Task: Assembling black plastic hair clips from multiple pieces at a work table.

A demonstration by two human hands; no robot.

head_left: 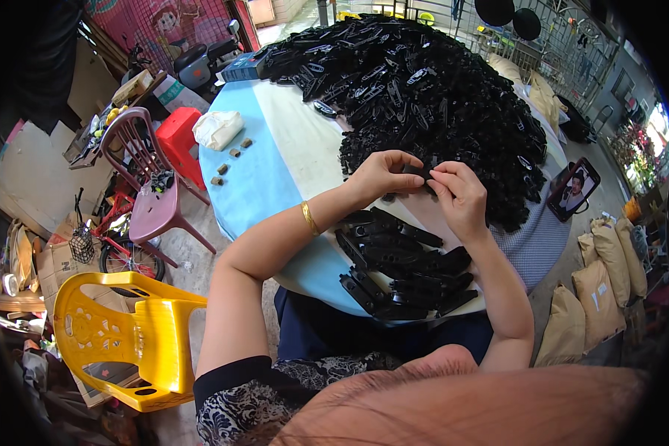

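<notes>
Both of my hands meet over the round table [260,186] and pinch one small black plastic part [421,172] between their fingertips. My left hand [383,175], with a gold bangle on its wrist, grips the part's left end; my right hand [459,197] grips its right end. Behind them rises a large heap of loose black plastic parts [416,89]. Below my hands, near the table's front edge, lie neat rows of stacked black parts [401,271].
A white bag [217,128] and a few small brown blocks [230,160] lie on the table's left side. A phone [574,189] is propped at the right edge. Yellow [119,334], maroon [145,178] and red seats stand left; tan sacks [595,297] sit right.
</notes>
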